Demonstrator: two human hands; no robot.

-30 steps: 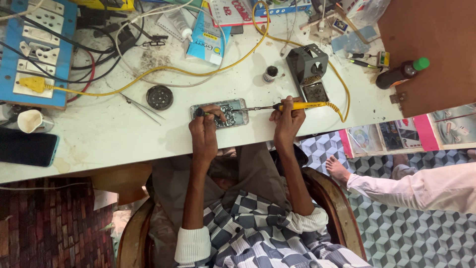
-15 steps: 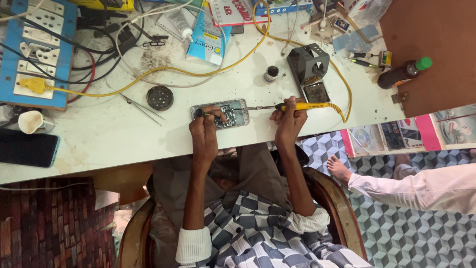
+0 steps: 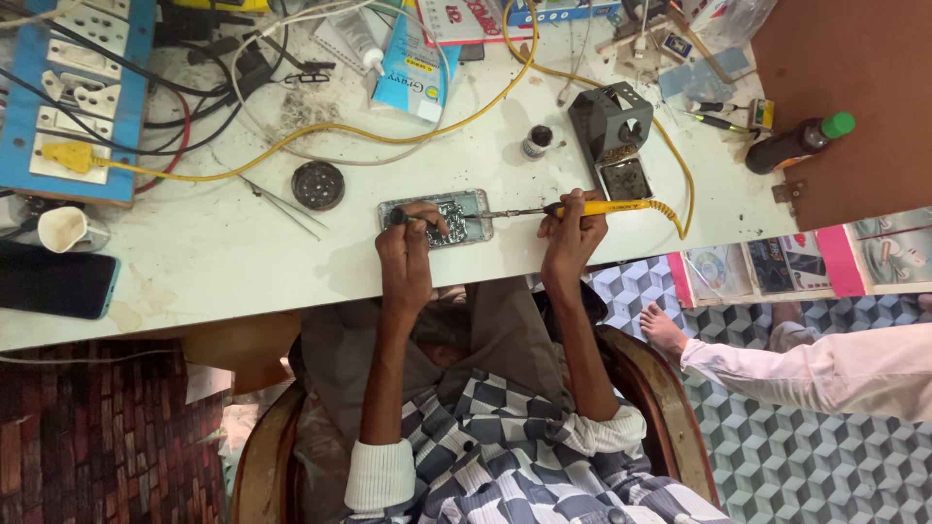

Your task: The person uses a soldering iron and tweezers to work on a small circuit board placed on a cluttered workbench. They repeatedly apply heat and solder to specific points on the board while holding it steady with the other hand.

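Note:
An opened phone (image 3: pixel 464 215) with its insides showing lies on the white worktable (image 3: pixel 223 257). My left hand (image 3: pixel 408 254) rests on its left end, pinching a small dark tool against the board. My right hand (image 3: pixel 573 233) grips a yellow-handled soldering iron (image 3: pixel 594 207). The iron lies level, with its metal tip touching the phone's right edge. A yellow cable (image 3: pixel 680 194) curls away from the handle. Both forearms reach up from my lap over the table edge.
A grey soldering-iron stand (image 3: pixel 614 136) sits just behind the right hand. A round dark tin (image 3: pixel 318 184), tweezers (image 3: pixel 283 206), a blue socket board (image 3: pixel 58 97), a white cup (image 3: pixel 68 229) and a black phone (image 3: pixel 53 281) lie to the left. Another person's white sleeve (image 3: pixel 825 369) and foot (image 3: pixel 662 330) are at right.

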